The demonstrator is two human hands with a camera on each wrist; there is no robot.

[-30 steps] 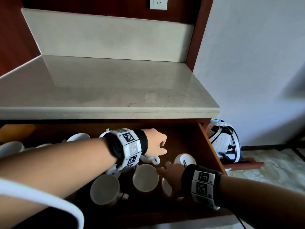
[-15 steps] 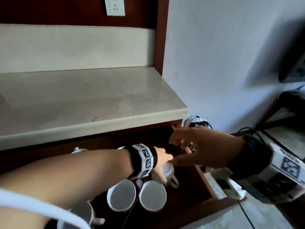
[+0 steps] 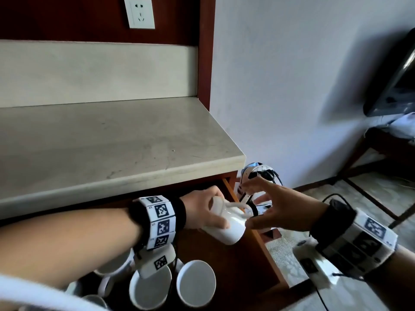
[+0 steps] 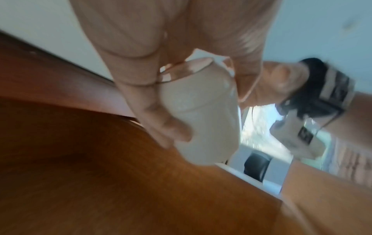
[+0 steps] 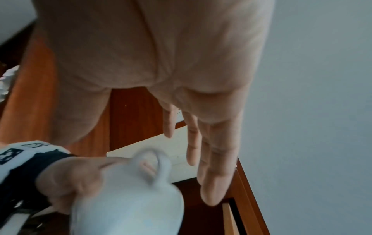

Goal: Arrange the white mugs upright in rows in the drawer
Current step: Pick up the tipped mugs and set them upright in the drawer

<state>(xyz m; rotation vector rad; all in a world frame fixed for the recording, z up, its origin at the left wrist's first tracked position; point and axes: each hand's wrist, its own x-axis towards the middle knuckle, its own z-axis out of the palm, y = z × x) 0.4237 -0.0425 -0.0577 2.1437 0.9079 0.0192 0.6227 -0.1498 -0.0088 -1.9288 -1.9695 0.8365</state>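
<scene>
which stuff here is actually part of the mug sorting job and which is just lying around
Part of the job:
- white mug gripped by the left hand, tilted above the drawer
- right hand, open beside it
- upright mugs in the drawer

Lying about:
- countertop
- wall socket
- white device on the floor

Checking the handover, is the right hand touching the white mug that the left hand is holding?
Cannot tell. In the head view the right hand thumb meets the white mug outline; the right wrist view is blurred. The left hand grips it.
</scene>
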